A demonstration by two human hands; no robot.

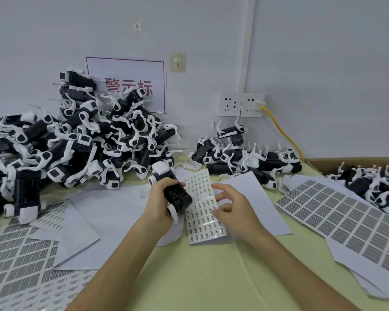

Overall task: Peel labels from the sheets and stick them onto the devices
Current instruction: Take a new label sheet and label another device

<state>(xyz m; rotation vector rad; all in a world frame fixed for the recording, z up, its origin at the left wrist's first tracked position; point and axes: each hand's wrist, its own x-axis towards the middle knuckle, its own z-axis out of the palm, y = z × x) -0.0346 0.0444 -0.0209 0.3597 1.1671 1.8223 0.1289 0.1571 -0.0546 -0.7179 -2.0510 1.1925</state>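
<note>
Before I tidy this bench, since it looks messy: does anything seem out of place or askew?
Yes. The big pile of devices leans against the wall and hides part of the red-lettered sign. Label sheets lie skewed and overlapping on both sides of the table.

Label print: on the glossy white sheet of small black labels (202,227), too small to read.
Right hand (231,209): pinching a label or not, cannot tell.
Wall sign (130,72): red-bordered white paper, lower left hidden by heaped black-and-white plastic devices (76,140).
Cardboard box (323,164): brown, cut by the right edge.
</note>
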